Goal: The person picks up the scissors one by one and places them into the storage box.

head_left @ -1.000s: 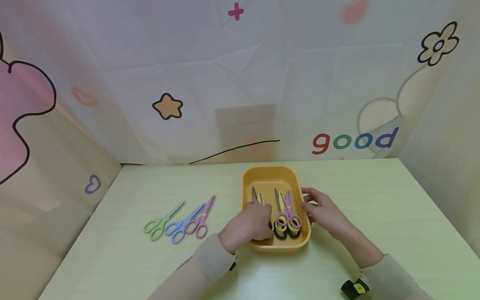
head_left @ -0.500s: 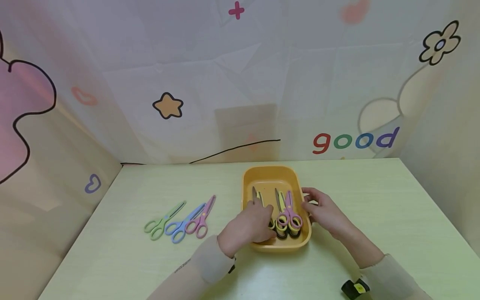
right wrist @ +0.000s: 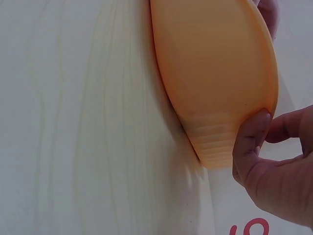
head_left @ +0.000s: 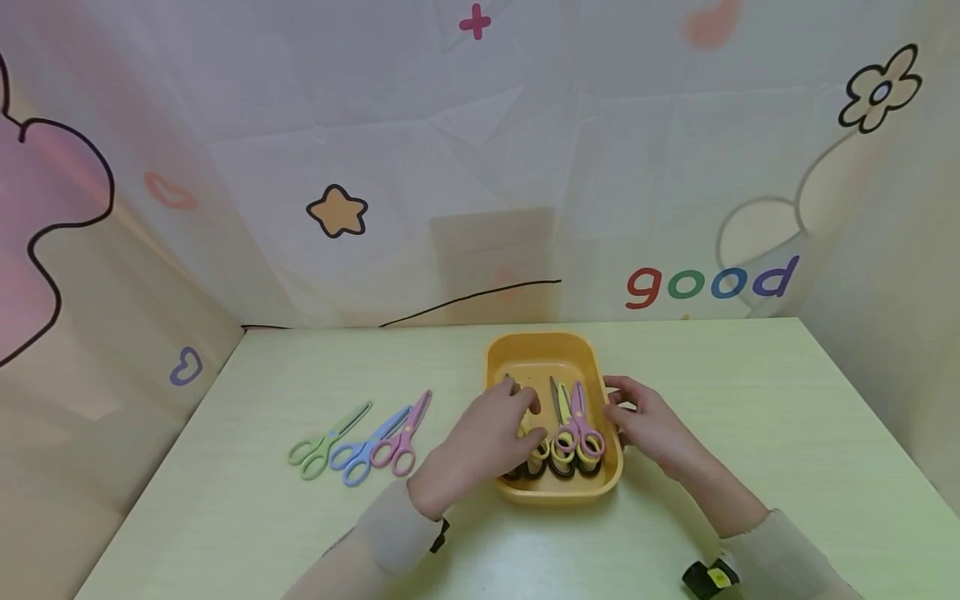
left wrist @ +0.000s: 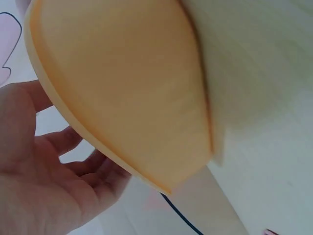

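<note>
Over the orange-yellow tray's [head_left: 558, 497] left side, here's the left hand [head_left: 491, 429], fingers loosely parted, nearer the yellow-handled scissors [head_left: 534, 459] partly beneath, lying lengthwise, handles personward; the right hand [head_left: 648, 425] grips the rim.

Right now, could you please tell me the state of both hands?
Left hand: open over the tray, nothing visibly held.
Right hand: closed, pinching the tray's side.

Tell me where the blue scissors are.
In the head view, the blue scissors lie on the tabletop, left of the yellow tray, between the green scissors and a pink pair.
</note>
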A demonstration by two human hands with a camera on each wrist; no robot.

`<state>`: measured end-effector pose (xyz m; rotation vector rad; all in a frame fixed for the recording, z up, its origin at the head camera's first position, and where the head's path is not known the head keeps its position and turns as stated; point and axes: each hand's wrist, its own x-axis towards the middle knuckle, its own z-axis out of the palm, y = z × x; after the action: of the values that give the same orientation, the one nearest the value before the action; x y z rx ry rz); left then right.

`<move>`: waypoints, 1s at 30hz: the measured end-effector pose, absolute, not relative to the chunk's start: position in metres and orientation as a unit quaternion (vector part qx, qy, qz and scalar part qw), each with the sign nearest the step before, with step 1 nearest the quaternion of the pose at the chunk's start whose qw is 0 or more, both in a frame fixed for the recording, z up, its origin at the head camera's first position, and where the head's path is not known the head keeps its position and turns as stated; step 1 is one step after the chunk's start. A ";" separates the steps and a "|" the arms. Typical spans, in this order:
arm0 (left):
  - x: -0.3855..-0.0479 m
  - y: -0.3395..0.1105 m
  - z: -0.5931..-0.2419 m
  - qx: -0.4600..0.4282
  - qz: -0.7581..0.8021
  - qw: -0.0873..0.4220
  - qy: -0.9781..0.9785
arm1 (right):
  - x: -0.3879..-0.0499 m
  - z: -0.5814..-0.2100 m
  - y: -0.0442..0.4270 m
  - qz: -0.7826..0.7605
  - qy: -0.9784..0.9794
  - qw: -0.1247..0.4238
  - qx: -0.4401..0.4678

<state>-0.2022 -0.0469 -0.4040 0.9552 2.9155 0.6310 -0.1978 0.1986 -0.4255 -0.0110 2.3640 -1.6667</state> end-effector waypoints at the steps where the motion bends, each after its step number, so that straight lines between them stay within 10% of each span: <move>1: -0.203 -0.049 -0.405 0.304 0.215 -0.002 0.928 | -0.198 -0.426 0.199 -0.572 0.811 0.124 -0.005; 30: -0.210 -0.115 -0.416 0.252 0.266 -0.122 0.922 | -0.195 -0.427 0.199 -0.584 0.803 0.116 -0.015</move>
<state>-0.2096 -0.1150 -0.4157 0.8590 3.1470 0.9077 -0.1954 0.1988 -0.4269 -0.0444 2.3527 -1.7092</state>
